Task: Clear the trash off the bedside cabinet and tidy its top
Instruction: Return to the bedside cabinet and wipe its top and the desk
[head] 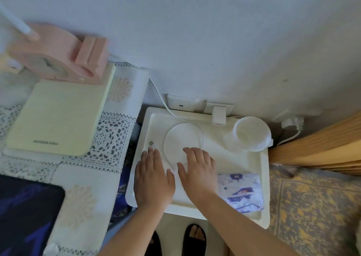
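Head view shows the white bedside cabinet (259,177) with both hands laid on its top. The left hand (153,179) rests flat at about 8 o'clock on the top, fingers spread and holding nothing. The right hand (197,170) lies just beside it toward the centre, fingers spread and pressing on the near edge of a round clear lid (181,138); whether it grips the lid cannot be told. At 1 o'clock stands an open clear plastic cup (252,132), and at 5 o'clock lies a white-and-blue wrapper (241,191), touching the right wrist. A tiny scrap (151,143) sits just beyond the left fingertips. A white cable (160,97) trails in from 11 o'clock. Judging by this, clearing has hardly begun: the wrapper, the scrap and probably the cup with its lid remain to be removed.
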A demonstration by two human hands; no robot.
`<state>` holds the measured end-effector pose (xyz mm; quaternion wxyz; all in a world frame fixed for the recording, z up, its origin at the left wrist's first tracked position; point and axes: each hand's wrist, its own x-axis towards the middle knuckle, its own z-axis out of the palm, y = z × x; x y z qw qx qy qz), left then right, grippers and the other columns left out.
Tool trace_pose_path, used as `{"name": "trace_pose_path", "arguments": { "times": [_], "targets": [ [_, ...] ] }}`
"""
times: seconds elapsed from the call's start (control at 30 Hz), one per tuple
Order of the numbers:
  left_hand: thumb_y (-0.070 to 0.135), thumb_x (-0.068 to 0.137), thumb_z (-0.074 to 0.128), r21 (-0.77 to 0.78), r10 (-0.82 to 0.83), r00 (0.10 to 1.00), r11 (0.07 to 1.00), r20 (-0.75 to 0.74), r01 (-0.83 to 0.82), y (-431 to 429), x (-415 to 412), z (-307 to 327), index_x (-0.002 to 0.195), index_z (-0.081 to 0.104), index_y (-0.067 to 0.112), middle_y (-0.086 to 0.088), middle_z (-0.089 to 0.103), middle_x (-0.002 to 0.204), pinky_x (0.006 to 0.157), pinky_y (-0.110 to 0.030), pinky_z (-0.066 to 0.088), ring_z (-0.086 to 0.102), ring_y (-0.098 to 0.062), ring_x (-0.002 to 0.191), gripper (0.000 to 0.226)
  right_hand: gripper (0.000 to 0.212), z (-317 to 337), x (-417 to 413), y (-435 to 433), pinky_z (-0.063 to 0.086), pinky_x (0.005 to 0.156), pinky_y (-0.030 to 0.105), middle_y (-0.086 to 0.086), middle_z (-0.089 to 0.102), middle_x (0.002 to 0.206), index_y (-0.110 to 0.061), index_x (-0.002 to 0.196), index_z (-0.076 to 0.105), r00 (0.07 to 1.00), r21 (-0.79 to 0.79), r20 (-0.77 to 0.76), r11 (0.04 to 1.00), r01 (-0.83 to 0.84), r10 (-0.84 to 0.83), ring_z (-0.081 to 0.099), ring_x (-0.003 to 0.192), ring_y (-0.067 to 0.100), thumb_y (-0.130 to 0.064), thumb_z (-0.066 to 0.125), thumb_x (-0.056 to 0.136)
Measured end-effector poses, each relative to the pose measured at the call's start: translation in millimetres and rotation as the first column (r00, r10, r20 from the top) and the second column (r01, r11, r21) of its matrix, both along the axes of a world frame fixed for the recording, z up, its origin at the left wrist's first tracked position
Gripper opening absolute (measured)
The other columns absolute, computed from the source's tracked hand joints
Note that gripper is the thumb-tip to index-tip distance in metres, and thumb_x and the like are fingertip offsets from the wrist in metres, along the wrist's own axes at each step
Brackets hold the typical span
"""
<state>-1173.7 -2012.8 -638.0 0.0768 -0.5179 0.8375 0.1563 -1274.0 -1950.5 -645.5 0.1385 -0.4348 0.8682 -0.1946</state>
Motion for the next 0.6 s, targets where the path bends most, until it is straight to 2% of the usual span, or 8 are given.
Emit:
{"name": "trace_pose_path", "arguments": {
  "times": [0.27, 0.5, 0.6],
  "targets": [
    [0.027, 0.096, 0.034, -0.020, 0.120, 0.993, 0.993, -0.018, -0.120, -11, 23, -13, 0.148, 0.010, 0.009, -0.006, 0.007, 0.160, 0.118, -0.032, 0.006, 0.005, -0.020, 0.147, 0.061, 0.038, -30, 18, -54, 0.031, 0.098, 0.035, 0.001, 0.052, 0.123, -0.019, 0.124, 0.049, 0.983, 0.034, 0.076, 0.985, -0.169, 0.166, 0.044, 0.114, 0.024, -0.036, 0.049, 0.090],
    [0.033, 0.096, 0.036, 0.035, 0.171, 0.984, 0.985, -0.039, -0.170, -8, 25, -24, 0.149, 0.001, 0.013, -0.003, -0.007, 0.160, 0.117, -0.029, 0.012, 0.001, -0.018, 0.147, 0.067, 0.032, -41, 30, -79, 0.036, 0.083, 0.038, 0.005, 0.055, 0.106, -0.019, 0.108, 0.059, 0.993, 0.052, 0.013, 0.991, -0.121, 0.120, 0.048, 0.098, 0.028, -0.042, 0.052, 0.087],
    [0.029, 0.095, 0.040, 0.048, 0.176, 0.983, 0.984, -0.052, -0.173, -6, 25, -25, 0.149, 0.006, 0.012, -0.004, -0.002, 0.160, 0.116, -0.031, 0.017, 0.005, -0.019, 0.147, 0.066, 0.023, -44, 33, -82, 0.039, 0.076, 0.039, 0.007, 0.058, 0.097, -0.017, 0.098, 0.065, 0.999, -0.005, 0.017, 0.999, -0.047, 0.047, 0.052, 0.089, 0.030, -0.036, 0.058, 0.085]
  ]
}}
